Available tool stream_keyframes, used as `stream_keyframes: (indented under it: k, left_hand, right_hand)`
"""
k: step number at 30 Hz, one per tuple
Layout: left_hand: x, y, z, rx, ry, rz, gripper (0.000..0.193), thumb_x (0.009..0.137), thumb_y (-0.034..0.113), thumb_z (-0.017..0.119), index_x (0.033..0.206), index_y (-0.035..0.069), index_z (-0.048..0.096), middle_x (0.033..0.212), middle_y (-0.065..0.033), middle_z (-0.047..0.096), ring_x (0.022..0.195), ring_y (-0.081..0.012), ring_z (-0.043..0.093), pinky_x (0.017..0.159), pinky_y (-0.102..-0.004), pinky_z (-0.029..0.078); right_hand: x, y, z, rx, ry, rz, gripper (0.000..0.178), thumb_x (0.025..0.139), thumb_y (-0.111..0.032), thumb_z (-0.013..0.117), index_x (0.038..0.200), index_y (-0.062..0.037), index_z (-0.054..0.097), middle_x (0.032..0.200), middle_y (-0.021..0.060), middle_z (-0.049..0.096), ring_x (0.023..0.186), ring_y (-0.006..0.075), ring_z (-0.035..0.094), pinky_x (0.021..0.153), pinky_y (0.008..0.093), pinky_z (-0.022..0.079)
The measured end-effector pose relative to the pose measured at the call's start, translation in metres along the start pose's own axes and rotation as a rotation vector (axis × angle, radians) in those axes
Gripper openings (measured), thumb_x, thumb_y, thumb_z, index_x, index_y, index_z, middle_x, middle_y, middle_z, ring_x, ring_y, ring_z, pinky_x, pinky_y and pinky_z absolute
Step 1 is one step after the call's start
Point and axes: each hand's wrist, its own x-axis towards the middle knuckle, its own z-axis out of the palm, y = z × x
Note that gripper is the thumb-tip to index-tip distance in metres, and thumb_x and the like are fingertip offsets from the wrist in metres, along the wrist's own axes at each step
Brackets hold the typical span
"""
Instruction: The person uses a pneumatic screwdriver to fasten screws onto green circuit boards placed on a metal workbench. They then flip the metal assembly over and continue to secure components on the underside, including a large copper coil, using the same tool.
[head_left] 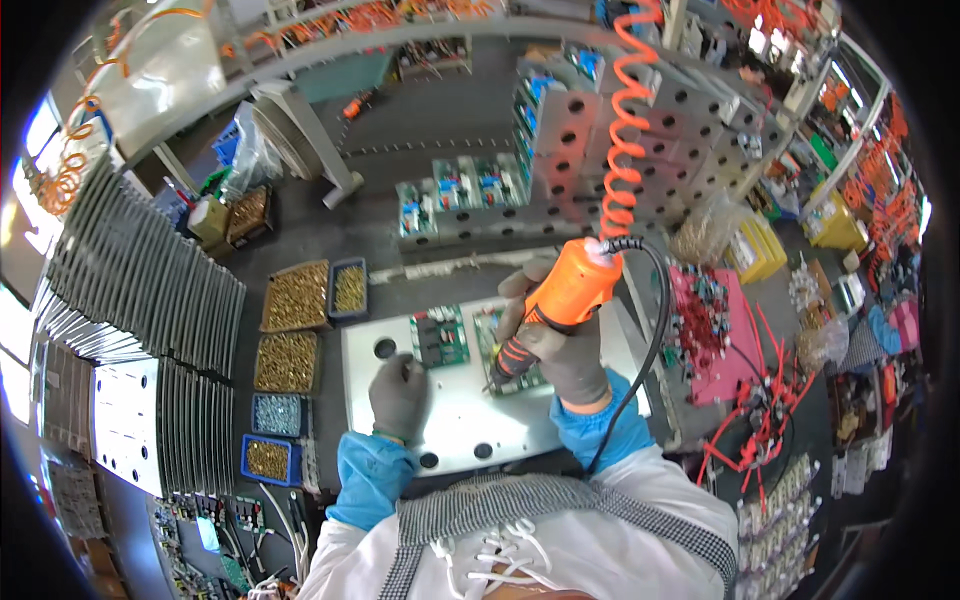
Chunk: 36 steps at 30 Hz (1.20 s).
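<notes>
In the grey-gloved grip of my right hand (572, 355) is an orange electric screwdriver (574, 286), its dark nose tilted down and left. A black cable and a coiled orange cord lead from its top. Beneath it, partly hidden, a green circuit board (488, 328) lies on a silver metal plate (470, 425) with round holes. A second green circuit board (445, 338) sits to its left. My left hand (399, 396), also gloved, hovers by that board's lower left corner with fingers curled closed; what they hold, if anything, is hidden.
Trays of brass-coloured screws (286, 363) and a small box of silvery parts (276, 415) stand left of the plate. Beyond them rises a stack of metal plates (150, 270). Boards with blue parts (455, 185) stand behind. Red wires (755, 425) lie at right.
</notes>
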Motion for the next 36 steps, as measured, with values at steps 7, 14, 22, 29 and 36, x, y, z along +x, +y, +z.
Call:
stream_keyframes:
  k: [7, 14, 22, 29, 36]
  left_hand:
    - [-0.015, 0.013, 0.007, 0.396, 0.067, 0.235, 0.013, 0.091, 0.024, 0.062, 0.086, 0.013, 0.066, 0.079, -0.0138, 0.065, 0.074, -0.0375, 0.064, 0.064, -0.0514, 0.049]
    - [-0.008, -0.022, 0.021, 0.254, 0.128, 0.273, 0.014, 0.093, 0.025, 0.065, 0.095, 0.012, 0.070, 0.090, -0.0129, 0.069, 0.081, -0.0370, 0.067, 0.070, -0.0472, 0.053]
    - [-0.002, -0.032, 0.009, -0.673, 0.117, -0.429, 0.020, 0.103, 0.018, 0.055, 0.109, 0.002, 0.065, 0.084, -0.0058, 0.063, 0.072, -0.0124, 0.059, 0.058, -0.0301, 0.048]
    - [-0.057, -0.061, -0.024, -2.355, -0.329, -0.783, 0.013, 0.100, 0.008, 0.059, 0.110, 0.000, 0.061, 0.083, -0.0004, 0.060, 0.062, -0.0060, 0.053, 0.054, -0.0182, 0.047]
    - [-0.116, -0.064, -0.061, -2.008, 0.271, -0.604, 0.017, 0.102, 0.015, 0.063, 0.110, 0.000, 0.065, 0.098, -0.0065, 0.068, 0.084, -0.0132, 0.066, 0.070, -0.0232, 0.059]
  right_hand:
    - [-0.046, -0.052, -0.054, -0.234, 0.057, -0.111, 0.059, 0.075, -0.003, 0.075, 0.128, 0.0038, 0.050, 0.093, 0.0133, 0.069, 0.059, 0.0160, 0.063, 0.056, 0.0313, 0.053]
    - [-0.091, -0.124, -0.128, -0.185, 0.307, -0.434, 0.056, 0.089, -0.027, 0.069, 0.134, 0.0005, 0.050, 0.108, 0.0161, 0.066, 0.091, 0.0243, 0.065, 0.081, 0.0396, 0.054]
    - [-0.116, -0.139, -0.168, -0.348, 0.342, -0.325, 0.065, 0.087, -0.038, 0.074, 0.135, 0.0012, 0.051, 0.111, 0.0176, 0.066, 0.091, 0.0273, 0.067, 0.079, 0.0435, 0.057]
    - [-0.090, -0.146, -0.206, 0.094, 0.057, -0.289, 0.087, 0.081, -0.053, 0.082, 0.141, 0.0007, 0.048, 0.126, 0.0232, 0.063, 0.102, 0.0342, 0.070, 0.089, 0.0481, 0.057]
    - [-0.063, -0.113, -0.191, -0.213, 0.187, -0.265, 0.093, 0.079, -0.069, 0.073, 0.132, 0.0047, 0.055, 0.120, 0.0230, 0.066, 0.094, 0.0345, 0.070, 0.084, 0.0467, 0.057]
